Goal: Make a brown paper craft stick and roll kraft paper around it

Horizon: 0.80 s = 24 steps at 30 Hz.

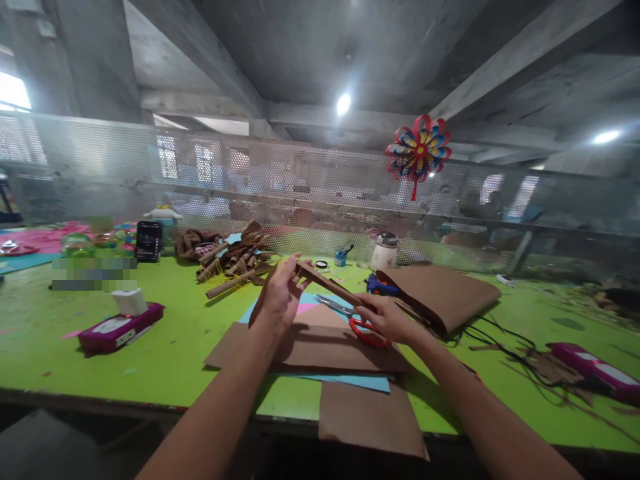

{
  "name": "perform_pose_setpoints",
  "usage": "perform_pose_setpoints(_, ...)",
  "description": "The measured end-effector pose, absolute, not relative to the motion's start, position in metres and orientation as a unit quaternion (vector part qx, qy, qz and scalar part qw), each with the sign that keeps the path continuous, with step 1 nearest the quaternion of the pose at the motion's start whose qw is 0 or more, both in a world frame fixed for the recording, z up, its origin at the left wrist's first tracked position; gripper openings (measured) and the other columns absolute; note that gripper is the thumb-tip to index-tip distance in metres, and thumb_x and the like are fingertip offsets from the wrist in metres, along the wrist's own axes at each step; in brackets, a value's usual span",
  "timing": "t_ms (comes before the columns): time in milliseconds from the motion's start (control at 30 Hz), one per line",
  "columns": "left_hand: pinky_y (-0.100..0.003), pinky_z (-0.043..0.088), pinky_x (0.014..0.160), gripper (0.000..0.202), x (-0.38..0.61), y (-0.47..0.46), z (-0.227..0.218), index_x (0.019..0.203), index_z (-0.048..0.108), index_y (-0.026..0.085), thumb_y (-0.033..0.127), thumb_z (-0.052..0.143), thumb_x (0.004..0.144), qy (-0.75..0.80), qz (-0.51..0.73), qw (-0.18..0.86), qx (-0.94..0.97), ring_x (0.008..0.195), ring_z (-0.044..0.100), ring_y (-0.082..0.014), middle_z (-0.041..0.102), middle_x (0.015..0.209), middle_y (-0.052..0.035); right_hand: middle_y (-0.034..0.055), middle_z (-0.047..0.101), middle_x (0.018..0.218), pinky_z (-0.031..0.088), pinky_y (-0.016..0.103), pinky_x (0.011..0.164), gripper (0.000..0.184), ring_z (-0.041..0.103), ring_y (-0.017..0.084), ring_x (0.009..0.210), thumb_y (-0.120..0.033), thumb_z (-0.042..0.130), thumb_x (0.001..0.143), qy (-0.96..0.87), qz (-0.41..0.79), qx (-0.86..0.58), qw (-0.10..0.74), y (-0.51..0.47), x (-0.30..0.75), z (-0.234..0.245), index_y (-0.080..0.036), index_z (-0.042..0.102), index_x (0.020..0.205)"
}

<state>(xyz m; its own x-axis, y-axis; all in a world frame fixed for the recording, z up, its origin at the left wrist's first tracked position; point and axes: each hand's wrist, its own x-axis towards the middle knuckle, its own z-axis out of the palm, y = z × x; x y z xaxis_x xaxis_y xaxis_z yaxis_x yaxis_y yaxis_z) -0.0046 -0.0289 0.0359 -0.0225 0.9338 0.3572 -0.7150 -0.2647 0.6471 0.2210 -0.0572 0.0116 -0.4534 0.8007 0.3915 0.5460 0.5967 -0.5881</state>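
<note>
A narrow folded strip of brown paper (330, 285) stretches between my two hands above the table. My left hand (284, 290) is closed on its upper left end, with more brown paper (261, 299) showing behind the wrist. At the lower right end, the fingers of my right hand (384, 316) pinch the strip. Scissors with red handles (367, 332) are right under that hand, blades pointing left; whether the fingers touch them I cannot tell. Below are brown paper sheets (320, 353) and light blue paper (373, 383). Another brown piece (370, 417) hangs over the front edge.
Rolled brown paper pieces (235, 257) are heaped back left. On the right stand a blue glue gun (383, 285), a large folded brown sheet (450, 293) and black cables (505, 353). Purple power strips (120, 328) lie at both sides. A phone (149, 241) and a jug (385, 251) stand behind.
</note>
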Motion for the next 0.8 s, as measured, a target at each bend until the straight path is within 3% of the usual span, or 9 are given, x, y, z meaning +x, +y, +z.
perform_pose_setpoints(167,-0.034,0.05,0.081,0.028,-0.022,-0.02,0.04,0.092,0.058,0.015,0.04,0.045,0.088,0.166,0.718,0.616,0.278,0.092,0.063,-0.0206,0.065,0.091,-0.0115,0.004,0.063,0.077,0.037,0.025,0.061,0.024,0.052,0.015,0.065,-0.029,0.046,0.088,-0.845,0.109,-0.415,0.32,-0.054,0.229,0.015,-0.017,0.063,0.099)
perform_pose_setpoints(300,-0.038,0.05,0.079,0.031,-0.034,-0.015,0.043,0.091,0.056,0.015,0.04,0.038,0.09,0.192,0.716,0.631,0.227,0.09,0.063,-0.022,0.064,0.092,-0.0127,0.0066,0.067,0.092,0.041,0.027,0.069,0.028,0.058,0.019,0.079,-0.032,0.045,0.089,-0.838,0.071,-0.431,0.328,-0.042,0.243,0.01,-0.02,0.064,0.106)
perform_pose_setpoints(433,-0.044,0.048,0.083,0.024,-0.05,-0.018,0.045,0.091,0.054,0.016,0.038,0.048,0.085,0.241,0.72,0.619,0.2,0.092,0.062,-0.0229,0.062,0.094,-0.0126,0.0084,0.067,0.102,0.044,0.031,0.078,0.031,0.06,0.022,0.089,-0.033,0.048,0.088,-0.828,0.065,-0.447,0.332,-0.033,0.255,0.006,-0.02,0.064,0.11)
perform_pose_setpoints(567,-0.045,0.049,0.081,0.016,-0.063,-0.04,0.041,0.092,0.056,0.016,0.025,0.059,0.078,0.34,0.664,0.627,0.223,0.083,0.062,-0.0205,0.061,0.091,-0.0103,0.009,0.068,0.102,0.044,0.033,0.08,0.03,0.06,0.022,0.089,-0.033,0.049,0.087,-0.836,0.071,-0.439,0.322,-0.03,0.258,0.004,-0.02,0.066,0.108)
perform_pose_setpoints(667,-0.038,0.051,0.071,0.016,-0.072,-0.066,0.031,0.088,0.06,0.014,0.017,0.064,0.072,0.432,0.605,0.614,0.266,0.074,0.061,-0.0195,0.062,0.087,-0.01,0.0084,0.068,0.1,0.045,0.033,0.079,0.03,0.06,0.022,0.088,-0.032,0.047,0.087,-0.836,0.07,-0.428,0.337,-0.029,0.258,0.004,-0.02,0.066,0.108)
perform_pose_setpoints(800,-0.025,0.047,0.058,0.022,-0.09,-0.095,0.013,0.079,0.066,0.017,0.013,0.074,0.059,0.484,0.628,0.499,0.351,0.064,0.059,-0.0155,0.065,0.075,-0.0056,0.0071,0.068,0.099,0.045,0.032,0.077,0.031,0.06,0.021,0.085,-0.031,0.048,0.087,-0.831,0.075,-0.414,0.363,-0.032,0.254,0.006,-0.02,0.065,0.109)
